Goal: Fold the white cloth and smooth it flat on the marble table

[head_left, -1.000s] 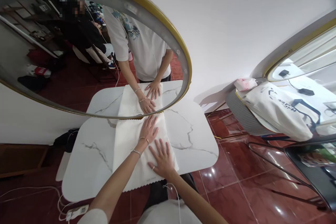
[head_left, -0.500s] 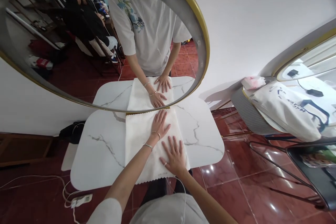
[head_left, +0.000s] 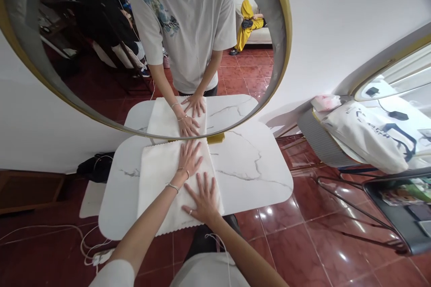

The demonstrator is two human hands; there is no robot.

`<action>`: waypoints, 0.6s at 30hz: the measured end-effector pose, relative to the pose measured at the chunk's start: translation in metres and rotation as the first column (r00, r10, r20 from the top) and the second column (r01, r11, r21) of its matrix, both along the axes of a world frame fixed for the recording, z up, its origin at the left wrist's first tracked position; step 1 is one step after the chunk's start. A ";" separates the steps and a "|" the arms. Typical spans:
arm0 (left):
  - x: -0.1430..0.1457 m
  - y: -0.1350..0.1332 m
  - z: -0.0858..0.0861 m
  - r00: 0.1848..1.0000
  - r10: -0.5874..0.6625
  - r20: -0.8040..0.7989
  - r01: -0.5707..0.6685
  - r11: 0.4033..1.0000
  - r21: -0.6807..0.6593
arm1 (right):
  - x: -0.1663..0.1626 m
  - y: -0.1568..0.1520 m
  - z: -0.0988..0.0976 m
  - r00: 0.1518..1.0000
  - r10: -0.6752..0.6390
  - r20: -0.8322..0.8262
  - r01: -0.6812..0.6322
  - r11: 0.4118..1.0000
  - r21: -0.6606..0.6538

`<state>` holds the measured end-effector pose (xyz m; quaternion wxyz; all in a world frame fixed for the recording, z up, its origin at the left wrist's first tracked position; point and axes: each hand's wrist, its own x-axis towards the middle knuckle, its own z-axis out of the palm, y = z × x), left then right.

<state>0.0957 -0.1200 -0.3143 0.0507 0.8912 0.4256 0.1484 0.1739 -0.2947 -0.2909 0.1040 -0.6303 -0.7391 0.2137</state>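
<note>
A white cloth (head_left: pixel 158 175) with a scalloped edge, perhaps a folded towel, lies flat on the white marble-patterned table (head_left: pixel 249 188). On its far part rests my left hand (head_left: pixel 189 159), fingers outstretched, a bracelet at the wrist. My right hand (head_left: pixel 204 199) is spread on the cloth's near right part, with a ring on one finger. Both palms face down, and neither hand grasps anything. The cloth's near edge reaches the table's front edge. A large round mirror (head_left: pixel 286 22) at the back reflects both hands and the cloth.
To the right, a white bag (head_left: pixel 367 136) lies on another table, near a black chair (head_left: pixel 387 215). White cables and a power strip (head_left: pixel 103 258) are on the red tiled floor (head_left: pixel 283 251) at left. The mirror also shows other people.
Both hands and the cloth beneath them have shifted left across the table. The hands stay flat and spread. The camera view has also moved a little, showing more of the mirror's right side.
</note>
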 end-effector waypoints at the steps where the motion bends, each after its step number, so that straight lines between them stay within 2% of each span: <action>1: 0.009 -0.003 0.000 1.000 -0.017 0.000 0.017 1.000 -0.009 | 0.006 -0.004 -0.003 1.000 -0.013 0.027 0.012 1.000 0.021; 6: 0.075 -0.018 -0.004 0.988 -0.155 0.007 0.155 0.987 -0.040 | 0.054 -0.028 -0.022 0.982 -0.125 0.145 0.105 0.985 0.137; 10: 0.111 -0.023 -0.004 0.986 -0.164 0.013 0.164 0.986 -0.034 | 0.085 -0.037 -0.034 0.967 -0.173 0.188 0.132 0.968 0.212; 13: 0.110 -0.022 -0.002 0.989 -0.150 -0.004 0.150 0.988 -0.033 | 0.089 -0.037 -0.037 0.973 -0.155 0.172 0.112 0.965 0.238; 18: 0.085 -0.020 0.004 0.988 -0.154 -0.026 0.152 0.987 -0.049 | 0.072 -0.035 -0.033 0.985 -0.094 0.142 0.055 0.966 0.253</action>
